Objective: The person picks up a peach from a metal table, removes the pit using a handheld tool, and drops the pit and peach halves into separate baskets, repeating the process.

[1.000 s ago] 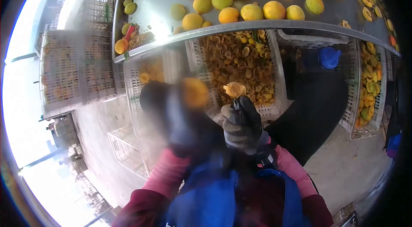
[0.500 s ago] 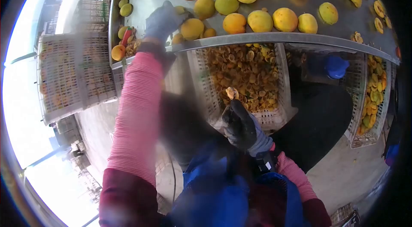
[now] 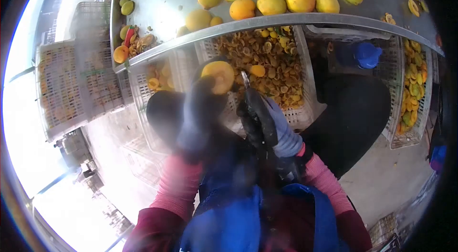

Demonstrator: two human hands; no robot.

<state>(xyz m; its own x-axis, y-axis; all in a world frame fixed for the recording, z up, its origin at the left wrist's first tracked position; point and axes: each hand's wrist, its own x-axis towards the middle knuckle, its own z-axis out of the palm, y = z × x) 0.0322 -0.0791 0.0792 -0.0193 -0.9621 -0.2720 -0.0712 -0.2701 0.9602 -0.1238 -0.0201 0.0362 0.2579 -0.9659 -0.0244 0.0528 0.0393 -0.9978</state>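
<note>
My left hand (image 3: 196, 109), in a grey and dark glove and blurred, holds a yellow halved fruit (image 3: 218, 76) with its cut face showing. To its right, my right hand (image 3: 261, 118) is closed around a tool with a small metal tip (image 3: 245, 79); the handle is mostly hidden. Both hands are over my lap, in front of a white crate (image 3: 305, 66) of pits and scraps. A small orange piece (image 3: 257, 70) appears just beyond the metal tip.
The metal table (image 3: 157, 11) with its raised rim runs across the top, bearing whole and halved fruits (image 3: 272, 3). Crates stand at the left (image 3: 62, 85) and right (image 3: 427, 109). A blue object (image 3: 367, 55) lies below the table, and a red-handled item (image 3: 129, 36) near its left corner.
My left hand has come back from the table to my lap, now with a halved fruit. The brown piece at my right hand's tool is gone from the tip. The view has shifted slightly.
</note>
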